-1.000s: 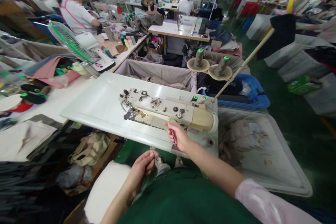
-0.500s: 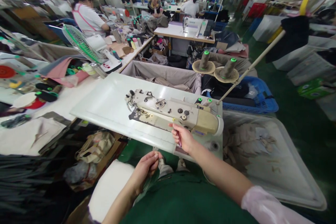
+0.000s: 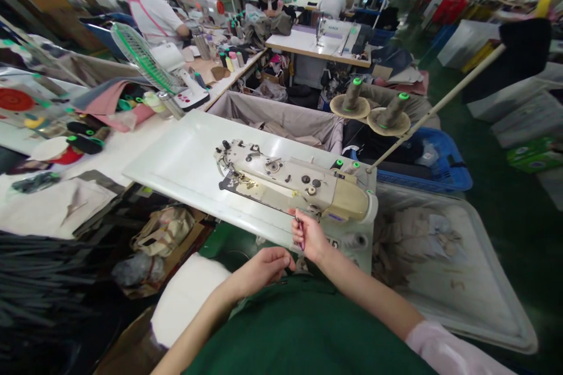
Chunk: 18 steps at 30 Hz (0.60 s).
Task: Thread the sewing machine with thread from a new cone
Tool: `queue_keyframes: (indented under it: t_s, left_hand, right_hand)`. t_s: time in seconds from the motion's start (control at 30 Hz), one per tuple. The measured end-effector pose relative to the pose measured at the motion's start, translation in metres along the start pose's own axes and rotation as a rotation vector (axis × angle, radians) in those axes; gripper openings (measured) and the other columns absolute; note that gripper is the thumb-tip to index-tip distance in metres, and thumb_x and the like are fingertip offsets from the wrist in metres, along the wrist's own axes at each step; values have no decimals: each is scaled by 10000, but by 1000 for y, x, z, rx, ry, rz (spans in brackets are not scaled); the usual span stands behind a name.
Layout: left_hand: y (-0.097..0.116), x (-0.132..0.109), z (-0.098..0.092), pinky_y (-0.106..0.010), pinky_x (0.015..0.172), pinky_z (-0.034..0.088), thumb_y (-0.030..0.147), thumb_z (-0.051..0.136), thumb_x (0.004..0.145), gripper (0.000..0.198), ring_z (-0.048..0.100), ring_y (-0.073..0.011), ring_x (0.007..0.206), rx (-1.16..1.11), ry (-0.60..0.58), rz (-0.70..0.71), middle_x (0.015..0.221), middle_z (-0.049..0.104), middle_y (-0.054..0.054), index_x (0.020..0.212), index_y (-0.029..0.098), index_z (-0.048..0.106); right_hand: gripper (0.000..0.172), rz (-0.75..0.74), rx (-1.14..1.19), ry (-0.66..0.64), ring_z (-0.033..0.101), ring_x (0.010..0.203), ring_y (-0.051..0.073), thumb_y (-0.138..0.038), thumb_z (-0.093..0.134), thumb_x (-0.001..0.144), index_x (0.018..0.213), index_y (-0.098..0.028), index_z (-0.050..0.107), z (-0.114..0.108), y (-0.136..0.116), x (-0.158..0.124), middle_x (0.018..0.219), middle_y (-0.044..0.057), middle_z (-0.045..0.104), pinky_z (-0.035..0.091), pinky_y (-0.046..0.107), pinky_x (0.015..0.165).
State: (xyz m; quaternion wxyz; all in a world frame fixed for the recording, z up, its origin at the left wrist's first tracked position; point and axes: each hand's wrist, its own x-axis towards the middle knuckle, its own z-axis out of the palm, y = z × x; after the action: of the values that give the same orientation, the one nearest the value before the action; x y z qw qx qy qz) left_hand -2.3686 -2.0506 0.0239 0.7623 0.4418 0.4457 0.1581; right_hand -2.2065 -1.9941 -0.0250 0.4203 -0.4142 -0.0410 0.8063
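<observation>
My right hand (image 3: 310,238) is closed round a slim, dark purple tool (image 3: 301,240), held upright over the front edge of the sewing table (image 3: 185,146). Most of the tool is hidden by my fingers, so its exact kind does not show. Just left of it and lower, my left hand (image 3: 269,269) is closed above my lap, thumb and fingertips pressed together. Whatever those fingertips hold, if anything, is too small to make out. Beyond my right hand lies the sewing machine (image 3: 281,173), its needle end pointing left.
Two thread cones (image 3: 352,95) stand on a holder behind the machine, beside a slanted pole (image 3: 440,104). To the right are a blue basket (image 3: 460,173) and a pale bin (image 3: 497,299) with cloth pieces. A green-edged fan (image 3: 143,58) stands at the left. Co-workers sit farther back.
My left hand has moved right, closer to my right hand. The right hand stays near the table's front edge, a little lower, with the tool. The view has shifted slightly.
</observation>
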Motion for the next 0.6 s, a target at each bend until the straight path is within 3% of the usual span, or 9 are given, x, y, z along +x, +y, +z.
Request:
queue_keyframes:
  t_s: [0.1,0.17,0.23,0.33,0.47,0.6]
  left_hand:
    - [-4,-3,1,-270,495,184,606,639,822,481,314,-105,524,9,2,0,574,408,37,855,128,683]
    - [-4,-3,3,-267,484,147,593,643,828,472,281,-93,492,-64,42,11,536,377,54,887,126,680]
    - [-3,-3,6,-266,468,110,577,671,815,448,243,-75,448,-188,101,42,493,360,68,867,132,656]
    - [-1,1,10,-248,439,65,513,717,784,385,175,-52,419,-450,227,111,472,321,89,785,146,599]
    - [-3,5,8,-193,408,103,403,733,753,333,175,-34,402,-786,493,226,495,323,106,907,129,624]
    - [-14,0,4,-140,488,348,287,730,740,324,456,-42,515,-931,733,274,650,517,35,971,86,625]
  right_hand:
    - [324,-9,9,10,258,408,9,-396,700,808,998,-148,612,-3,-2,-4,627,-72,496,152,143,370]
    - [427,-33,-115,-38,230,397,-2,-514,706,800,1011,-155,613,-3,1,-12,671,-58,550,117,155,364]
    - [561,-12,-320,-183,222,384,9,-675,648,791,1024,-166,614,-3,7,-23,613,-63,535,100,171,364]
    - [635,98,-620,-386,208,348,39,-798,548,776,941,-185,581,-3,18,-39,437,-119,354,131,188,348]
    - [535,100,-874,-275,213,343,26,-704,671,739,805,-192,532,-4,28,-49,455,-118,377,138,207,333]
    - [511,127,-927,-244,207,369,21,-654,708,698,802,-174,565,-4,28,-53,468,-130,318,117,210,352]
